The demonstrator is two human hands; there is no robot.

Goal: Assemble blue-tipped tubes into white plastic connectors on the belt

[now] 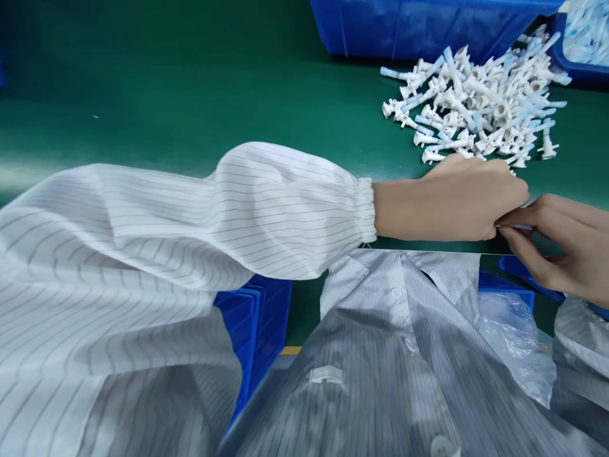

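Observation:
My left hand [469,198] reaches across to the right over the green table, back up and fingers curled into a fist. Whatever it holds is hidden beneath the knuckles. Against its lower right side, the thumb and fingertips of my right hand [566,244] are pinched together. A tiny whitish bit shows at that pinch, too small to name. Just beyond my left hand lies a heap of small white plastic fittings [476,105], many with pale blue translucent tube ends. The nearest pieces are partly covered by my knuckles.
A large blue bin [394,28] stands behind the heap. To its right, another blue bin [585,73] holds clear and pale blue plastic pieces. Below the table edge are blue crates [266,311] and a clear plastic bag [516,343]. The green tabletop [166,82] extends left.

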